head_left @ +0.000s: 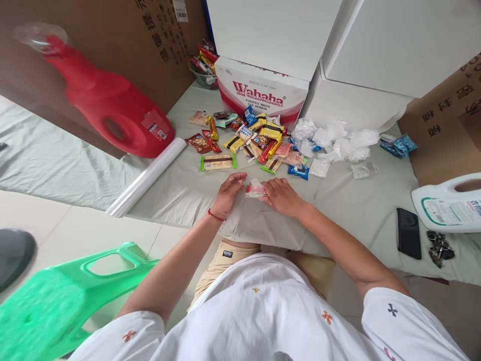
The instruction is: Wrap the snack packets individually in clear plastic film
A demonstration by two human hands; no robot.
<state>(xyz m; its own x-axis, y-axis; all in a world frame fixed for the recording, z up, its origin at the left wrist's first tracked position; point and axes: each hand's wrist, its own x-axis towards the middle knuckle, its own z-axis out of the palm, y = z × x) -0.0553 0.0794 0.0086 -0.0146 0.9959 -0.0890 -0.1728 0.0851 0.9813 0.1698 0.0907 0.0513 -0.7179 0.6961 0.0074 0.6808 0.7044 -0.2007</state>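
Note:
My right hand (284,196) grips the right end of a small red-and-white snack packet (255,189), and crumpled clear film shows along the packet's upper edge. Just left of it is my left hand (228,194), a red cord around its wrist. Its fingers are bent with the tips close together; anything between them is too small to make out. A slim gap separates these fingertips from the packet. Beyond both hands lies a pile of wrapped snacks (271,131). One cracker pack with green ends (218,162) rests apart at the pile's near left.
Clear plastic bundles (335,140) lie right of the pile, before a Wahaha carton (263,90). A film roll (146,176) and red jug (112,110) stand left. Rightward are a phone (409,233), keys (439,248) and white bottle (449,203). A green stool (56,301) is lower left.

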